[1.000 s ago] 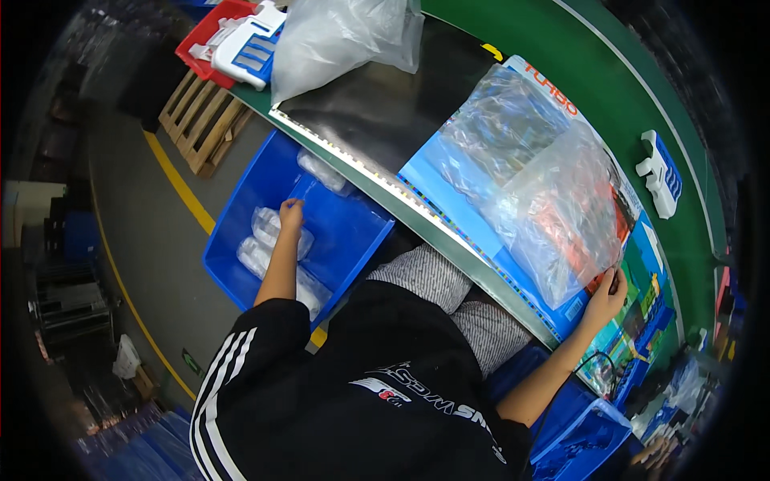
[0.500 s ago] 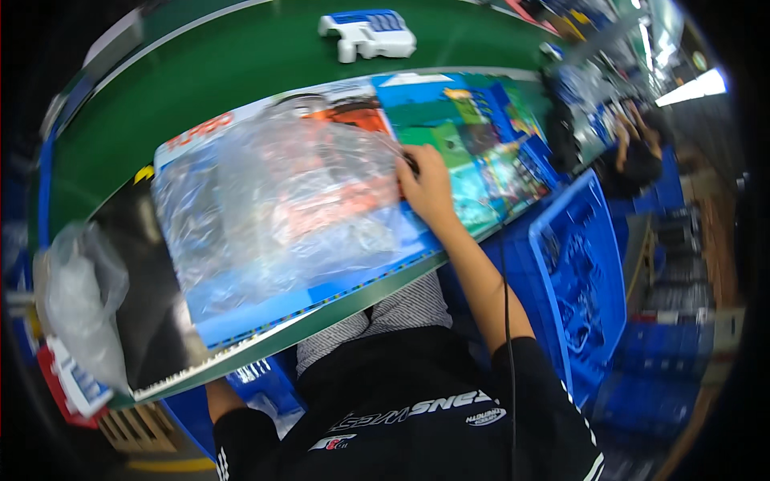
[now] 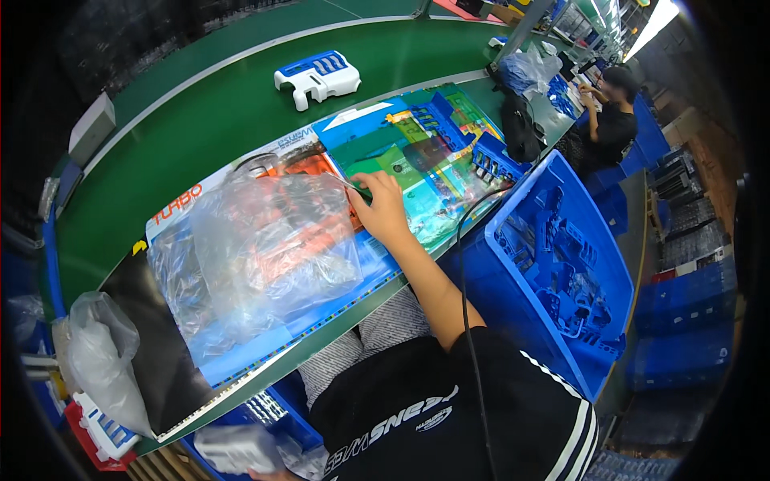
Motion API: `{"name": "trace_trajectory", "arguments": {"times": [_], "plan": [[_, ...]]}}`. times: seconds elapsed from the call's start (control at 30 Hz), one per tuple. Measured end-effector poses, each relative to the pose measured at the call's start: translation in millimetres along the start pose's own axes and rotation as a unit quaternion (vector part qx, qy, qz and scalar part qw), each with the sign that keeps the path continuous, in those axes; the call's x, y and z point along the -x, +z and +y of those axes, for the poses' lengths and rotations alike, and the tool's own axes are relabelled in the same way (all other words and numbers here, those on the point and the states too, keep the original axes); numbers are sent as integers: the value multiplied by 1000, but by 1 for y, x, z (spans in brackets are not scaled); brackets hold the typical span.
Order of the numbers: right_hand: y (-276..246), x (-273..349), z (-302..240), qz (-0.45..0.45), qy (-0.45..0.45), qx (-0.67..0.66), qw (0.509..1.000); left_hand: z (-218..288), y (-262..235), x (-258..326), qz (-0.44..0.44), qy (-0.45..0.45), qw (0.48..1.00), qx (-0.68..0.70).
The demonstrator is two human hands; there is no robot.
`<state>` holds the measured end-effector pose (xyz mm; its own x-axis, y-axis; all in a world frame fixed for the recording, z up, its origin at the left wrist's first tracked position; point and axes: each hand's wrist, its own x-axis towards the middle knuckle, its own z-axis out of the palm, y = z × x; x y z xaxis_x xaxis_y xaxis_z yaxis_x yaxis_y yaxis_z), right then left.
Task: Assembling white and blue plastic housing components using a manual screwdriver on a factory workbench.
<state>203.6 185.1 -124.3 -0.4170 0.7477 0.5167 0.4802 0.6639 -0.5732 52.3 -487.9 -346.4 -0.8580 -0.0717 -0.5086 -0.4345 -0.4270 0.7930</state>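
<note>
My right hand (image 3: 380, 207) is closed around a slim tool (image 3: 350, 185) with a dark handle and a thin metal tip, over the table's printed cardboard sheet (image 3: 210, 362). Clear plastic bags (image 3: 277, 240) lie beside that hand, on the sheet. Down at the lower edge, my left hand (image 3: 271, 474) grips a white plastic housing (image 3: 237, 449), blurred, over a blue crate (image 3: 301, 417) below the table edge; most of the hand is cut off. A white-and-blue plastic housing (image 3: 318, 76) lies on the green belt (image 3: 216, 96).
Blue plastic parts (image 3: 496, 160) lie at the sheet's right end. A blue bin (image 3: 497, 240) of blue parts stands at my right. At the left are a filled plastic bag (image 3: 104, 361) and another white-and-blue housing (image 3: 106, 429). A co-worker (image 3: 613, 120) sits far right. A black cable (image 3: 464, 297) hangs near my right arm.
My left hand, hidden below the table before, now shows with a white housing in it. My view has shifted, showing more of the bin and co-worker. The right hand stays near the bags.
</note>
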Motion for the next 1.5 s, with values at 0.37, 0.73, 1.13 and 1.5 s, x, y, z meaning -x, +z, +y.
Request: {"name": "trace_trajectory", "arguments": {"times": [0.37,0.73,1.13,1.5], "plan": [[-78,50,-115,-358,-145,-504,772,76,274,141,-356,103,919,-132],[-90,81,-71,-240,219,-727,605,81,478,250,-502,243,778,-288],[-111,79,-14,-199,283,-675,651,116,494,267,-348,393,834,-168],[-91,66,-44,-180,195,-629,730,133,482,276,-358,565,668,-327]]}}
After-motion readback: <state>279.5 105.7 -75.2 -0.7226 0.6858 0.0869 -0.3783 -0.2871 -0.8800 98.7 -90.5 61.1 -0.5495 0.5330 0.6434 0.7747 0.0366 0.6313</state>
